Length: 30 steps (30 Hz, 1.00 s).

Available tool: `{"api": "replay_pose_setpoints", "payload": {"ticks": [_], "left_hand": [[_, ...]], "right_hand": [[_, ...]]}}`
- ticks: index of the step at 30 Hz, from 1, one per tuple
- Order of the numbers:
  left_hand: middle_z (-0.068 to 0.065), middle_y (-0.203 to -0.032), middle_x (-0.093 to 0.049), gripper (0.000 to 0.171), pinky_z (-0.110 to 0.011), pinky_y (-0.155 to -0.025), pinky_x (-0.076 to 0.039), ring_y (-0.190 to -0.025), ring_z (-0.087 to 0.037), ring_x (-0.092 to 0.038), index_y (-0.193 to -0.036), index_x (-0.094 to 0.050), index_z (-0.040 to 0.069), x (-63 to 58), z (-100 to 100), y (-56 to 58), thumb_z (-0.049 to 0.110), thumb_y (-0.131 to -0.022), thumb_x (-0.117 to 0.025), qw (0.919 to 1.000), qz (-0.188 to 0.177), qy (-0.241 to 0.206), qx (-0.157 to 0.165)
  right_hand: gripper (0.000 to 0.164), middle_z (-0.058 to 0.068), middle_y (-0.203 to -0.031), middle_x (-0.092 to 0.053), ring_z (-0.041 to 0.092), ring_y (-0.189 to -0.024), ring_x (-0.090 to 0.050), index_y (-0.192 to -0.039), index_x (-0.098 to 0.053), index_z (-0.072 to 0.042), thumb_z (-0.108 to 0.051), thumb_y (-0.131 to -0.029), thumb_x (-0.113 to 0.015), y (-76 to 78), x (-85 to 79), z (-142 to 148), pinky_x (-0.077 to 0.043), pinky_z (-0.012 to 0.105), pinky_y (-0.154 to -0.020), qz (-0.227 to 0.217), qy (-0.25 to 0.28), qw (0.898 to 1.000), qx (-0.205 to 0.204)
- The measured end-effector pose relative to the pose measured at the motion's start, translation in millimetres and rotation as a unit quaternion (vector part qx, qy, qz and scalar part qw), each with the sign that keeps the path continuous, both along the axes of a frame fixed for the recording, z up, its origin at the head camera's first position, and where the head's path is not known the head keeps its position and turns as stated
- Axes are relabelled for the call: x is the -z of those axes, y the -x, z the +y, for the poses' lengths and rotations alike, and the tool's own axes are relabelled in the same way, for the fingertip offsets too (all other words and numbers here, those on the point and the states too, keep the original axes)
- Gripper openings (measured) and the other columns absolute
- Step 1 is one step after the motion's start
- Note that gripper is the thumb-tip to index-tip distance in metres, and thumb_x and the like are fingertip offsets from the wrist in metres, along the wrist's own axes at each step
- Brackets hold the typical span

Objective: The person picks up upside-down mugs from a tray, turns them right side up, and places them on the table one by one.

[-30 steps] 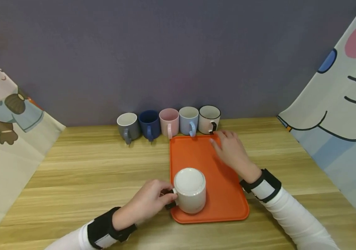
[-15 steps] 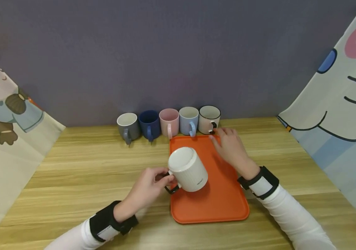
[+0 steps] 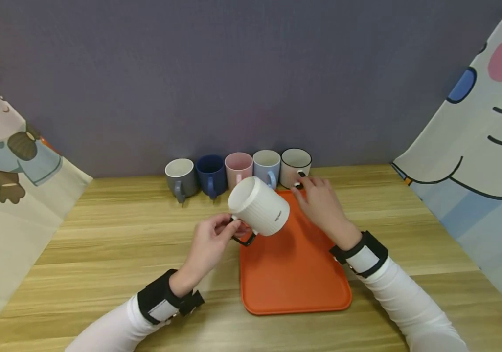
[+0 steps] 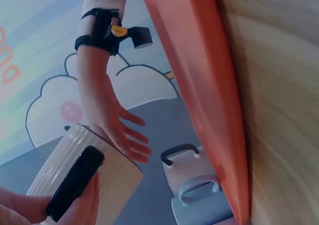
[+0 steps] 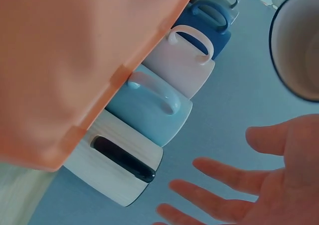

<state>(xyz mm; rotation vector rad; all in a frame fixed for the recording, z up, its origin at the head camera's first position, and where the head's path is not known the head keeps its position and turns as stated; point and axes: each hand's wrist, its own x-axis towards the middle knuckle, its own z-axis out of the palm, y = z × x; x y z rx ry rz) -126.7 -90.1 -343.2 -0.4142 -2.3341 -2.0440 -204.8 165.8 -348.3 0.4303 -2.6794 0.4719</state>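
Observation:
My left hand (image 3: 209,242) pinches the black handle of a white ribbed mug (image 3: 264,208), held tilted in the air over the far part of an orange tray (image 3: 295,283). The mug's base points up and left; in the right wrist view its dark-rimmed mouth faces my right hand (image 5: 259,180). That hand's fingers are extended and spread, holding nothing. From the head it overlaps the handle of a white mug with a black rim (image 3: 289,176), but the right wrist view shows the fingers apart from it.
A row of upright mugs lines the back of the wooden table (image 3: 123,244): grey (image 3: 185,188), navy (image 3: 211,176), pink (image 3: 239,164), light blue (image 3: 261,177), then the black-rimmed white one. Behind them rises a grey wall panel (image 3: 251,78). Printed cloths hang at both sides.
My left hand has lifted the upside-down mug off the tray's near left and moved it up and away, turning it onto its side. My right hand has shifted slightly left.

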Motion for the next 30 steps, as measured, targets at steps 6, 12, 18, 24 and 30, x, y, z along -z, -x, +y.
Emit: {"api": "replay_pose_setpoints", "payload": {"ticks": [6,12,18,24,30], "left_hand": [[-0.023,-0.091,-0.071,0.015,-0.031,-0.076,-0.056,-0.085,-0.036,-0.070,-0.097,-0.066,-0.007,-3.8,7,11.8,0.005,-0.093,-0.058,0.9992,-0.004,-0.032,-0.024],[-0.028,-0.095,-0.068,0.018,-0.037,-0.080,-0.056,-0.089,-0.038,-0.068,-0.100,-0.063,-0.011,-7.2,14,24.2,0.004,-0.094,-0.056,0.9948,-0.009,-0.097,-0.028],[-0.031,-0.094,-0.066,0.019,-0.038,-0.079,-0.056,-0.086,-0.036,-0.069,-0.097,-0.063,-0.013,-12.5,22,40.4,0.004,-0.095,-0.054,0.9872,0.008,-0.154,-0.041],[-0.036,-0.093,-0.063,0.020,-0.045,-0.080,-0.055,-0.082,-0.036,-0.069,-0.096,-0.062,-0.016,-14.2,31,56.3,0.002,-0.095,-0.053,0.9779,0.024,-0.198,-0.063],[-0.036,-0.092,-0.063,0.021,-0.047,-0.082,-0.054,-0.081,-0.029,-0.071,-0.094,-0.060,-0.018,-16.1,42,66.4,0.001,-0.095,-0.052,0.9703,0.037,-0.230,-0.065]], "right_hand": [[0.038,0.026,-0.110,-0.063,0.042,-0.105,-0.056,-0.118,-0.060,0.004,-0.026,-0.097,-0.054,-1.1,-0.8,-2,-0.038,0.052,-0.097,0.003,-0.006,1.000,-0.006],[0.034,0.026,-0.109,-0.062,0.042,-0.105,-0.055,-0.117,-0.060,0.004,-0.023,-0.096,-0.055,-6.9,-3.6,-4,-0.037,0.052,-0.099,-0.007,-0.004,1.000,-0.019],[0.035,0.025,-0.110,-0.061,0.043,-0.107,-0.053,-0.117,-0.059,0.003,-0.025,-0.096,-0.055,-13.3,-6.7,-8,-0.039,0.052,-0.099,-0.024,-0.003,0.999,-0.023],[0.038,0.025,-0.114,-0.060,0.045,-0.110,-0.053,-0.120,-0.058,0.002,-0.028,-0.097,-0.053,-16.4,-10.8,-14,-0.042,0.053,-0.095,-0.037,0.003,0.999,-0.022],[0.040,0.023,-0.113,-0.061,0.044,-0.108,-0.055,-0.119,-0.059,0.002,-0.031,-0.098,-0.051,-16.9,-13.7,-19,-0.044,0.052,-0.092,-0.032,0.014,0.999,-0.025]]}}
